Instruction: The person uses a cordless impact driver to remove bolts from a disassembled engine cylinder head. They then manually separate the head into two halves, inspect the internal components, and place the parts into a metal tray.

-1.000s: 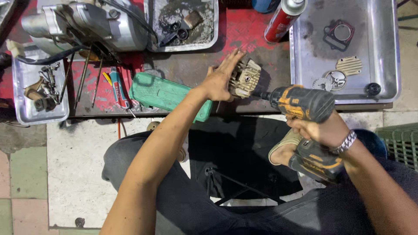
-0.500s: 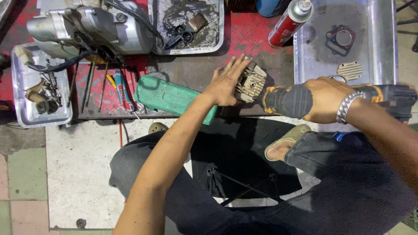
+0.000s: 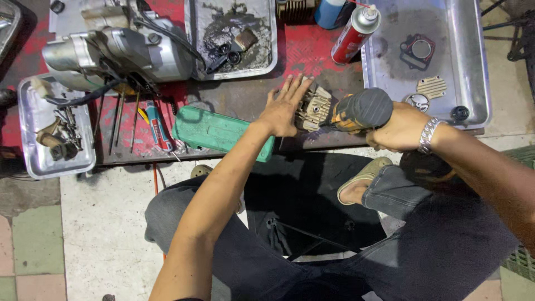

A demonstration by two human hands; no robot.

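My left hand (image 3: 283, 107) lies flat with fingers spread on a finned metal engine part (image 3: 314, 107) at the front edge of the red workbench (image 3: 301, 53). My right hand (image 3: 397, 129) grips a yellow and black cordless driver (image 3: 356, 110), turned so its top faces the camera, its nose against the finned part. A metal bracelet sits on my right wrist. A green plastic case (image 3: 214, 130) lies under my left forearm.
A small engine (image 3: 111, 53) stands at the back left. Metal trays: one with bolts and small parts (image 3: 30, 161) at left, an oily one (image 3: 234, 33) in the middle, a large one (image 3: 465, 61) with gaskets at right. A red spray can (image 3: 354, 33) and screwdrivers (image 3: 156, 125) lie nearby.
My right hand has rolled the driver from handle-down to sideways and now top-up, staying against the finned part. My left hand keeps pressing on that part.
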